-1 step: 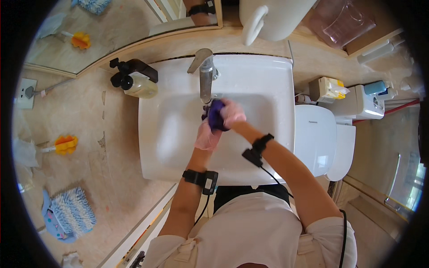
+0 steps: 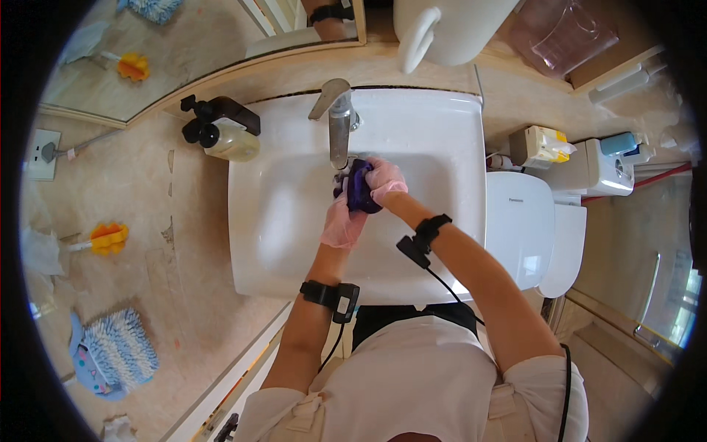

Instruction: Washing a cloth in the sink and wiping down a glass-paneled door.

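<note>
Pink translucent gloves cover both my hands, which meet in the white washbasin [image 2: 283,250] just under the tap [image 2: 339,136]. Between them is a dark purple, wet-looking thing [image 2: 361,188]; its exact kind does not show. My left hand [image 2: 343,221] is closed round it from below and the left, its fingers partly hidden behind it. At its left edge show dark bumps with whitish foam. My right hand [image 2: 386,179] presses on its upper right side with curled fingers. Whether water runs from the tap cannot be made out.
Two pump bottles, one dark brown [image 2: 234,114] and one pale yellow [image 2: 234,141], stand at the basin's left rear corner. A white jug [image 2: 456,33] is behind the basin. To the right are a closed toilet [image 2: 519,228] and a tissue pack [image 2: 549,144]. Cables hang from both wrist straps.
My right hand has shifted slightly to the right and is less blurred. More of the purple thing's surface shows between my hands. My left hand stays nearly in place.
</note>
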